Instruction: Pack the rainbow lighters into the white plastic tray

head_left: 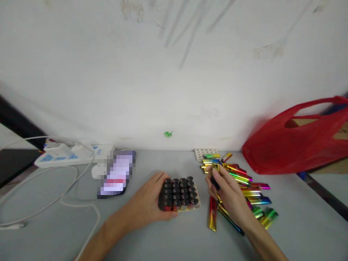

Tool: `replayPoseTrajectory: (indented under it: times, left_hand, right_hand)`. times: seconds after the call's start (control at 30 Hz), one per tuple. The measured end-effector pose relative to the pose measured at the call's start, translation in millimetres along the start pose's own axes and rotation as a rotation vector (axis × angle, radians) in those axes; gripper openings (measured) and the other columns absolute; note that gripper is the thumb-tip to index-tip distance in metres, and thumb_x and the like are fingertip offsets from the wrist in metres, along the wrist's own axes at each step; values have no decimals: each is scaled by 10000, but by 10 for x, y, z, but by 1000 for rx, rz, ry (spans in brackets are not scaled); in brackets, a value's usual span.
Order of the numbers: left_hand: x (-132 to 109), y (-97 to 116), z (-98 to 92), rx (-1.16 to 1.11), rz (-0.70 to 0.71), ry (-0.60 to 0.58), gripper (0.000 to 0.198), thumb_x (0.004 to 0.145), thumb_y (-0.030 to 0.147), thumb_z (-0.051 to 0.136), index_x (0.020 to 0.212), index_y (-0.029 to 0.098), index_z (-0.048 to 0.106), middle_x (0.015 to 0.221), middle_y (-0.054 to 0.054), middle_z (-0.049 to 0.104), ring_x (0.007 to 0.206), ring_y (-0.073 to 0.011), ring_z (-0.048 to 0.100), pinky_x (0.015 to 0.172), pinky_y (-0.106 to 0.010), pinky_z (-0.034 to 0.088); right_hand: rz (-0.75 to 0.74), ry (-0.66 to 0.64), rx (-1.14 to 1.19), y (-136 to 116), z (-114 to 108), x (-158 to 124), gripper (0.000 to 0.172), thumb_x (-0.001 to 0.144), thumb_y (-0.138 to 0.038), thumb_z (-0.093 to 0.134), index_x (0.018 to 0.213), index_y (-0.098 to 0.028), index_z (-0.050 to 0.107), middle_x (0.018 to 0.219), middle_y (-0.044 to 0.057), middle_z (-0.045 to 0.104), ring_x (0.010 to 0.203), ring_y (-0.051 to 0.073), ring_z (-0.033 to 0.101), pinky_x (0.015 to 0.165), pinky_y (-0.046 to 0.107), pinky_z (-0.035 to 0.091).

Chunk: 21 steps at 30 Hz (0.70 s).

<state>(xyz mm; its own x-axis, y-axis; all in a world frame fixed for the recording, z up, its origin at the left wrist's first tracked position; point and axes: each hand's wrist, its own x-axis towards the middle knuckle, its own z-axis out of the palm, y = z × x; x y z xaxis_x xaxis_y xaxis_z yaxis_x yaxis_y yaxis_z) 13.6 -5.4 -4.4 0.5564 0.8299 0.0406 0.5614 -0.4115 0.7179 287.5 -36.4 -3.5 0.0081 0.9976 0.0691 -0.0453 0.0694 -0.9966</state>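
My left hand (pixel 148 199) is wrapped around the left side of a block of upright lighters (pixel 181 194), with black tops and small round metal nozzles. They stand in rows in a pale tray (pixel 198 203), whose edge shows at the right. My right hand (pixel 227 192) is closed on a lighter (pixel 215 180) with a dark end and a gold-coloured part, partly hidden by the fingers. Beneath and around this hand lies a loose pile of shiny metallic lighters (pixel 255 192) in gold, red, green, blue and pink. One red and gold lighter (pixel 212 217) lies just below the hand.
Behind the pile, a white tray with holes (pixel 199 154) lies against the wall. A red plastic bag (pixel 288 145) stands at the back right. To the left are a phone (pixel 119 174), a white power strip (pixel 65 157) and loose white cables (pixel 73 204).
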Motion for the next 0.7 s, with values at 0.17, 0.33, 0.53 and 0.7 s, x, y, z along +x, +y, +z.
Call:
replayPoseTrajectory:
  times: [0.17,0.33,0.53,0.7]
  left_hand:
    - [-14,40,-12,4,-24,-8,521,712,232,987,1060,230,600,1144,-35,613,1083,-295,625,964,-407,501]
    - [-17,31,-10,7,-25,-4,577,682,223,1004,1089,234,594,1168,-43,609,1111,-308,617,984,-422,499]
    - [-9,-8,8,-5,-14,-2,555,696,215,989,1088,231,597,1141,-30,604,1068,-290,617,942,-399,505]
    - [-11,17,-2,-7,-17,0,538,701,229,990,1068,229,597,1136,-25,609,1073,-285,620,949,-392,503]
  right_hand:
    - [-71,88,-56,63,-21,-3,334,1042,-575,724,1032,-248,793,1068,38,682,1073,231,582,972,309,427]
    - [64,172,302,65,-19,36,312,902,-527,906,939,-242,783,881,1,702,833,173,576,838,284,472]
    - [236,58,514,-71,-1,35,382,838,-388,987,1103,-217,771,995,50,777,831,151,679,812,276,553]
    - [334,-15,622,-115,66,-44,269,875,-293,943,1041,-226,742,846,2,713,609,95,578,535,192,430]
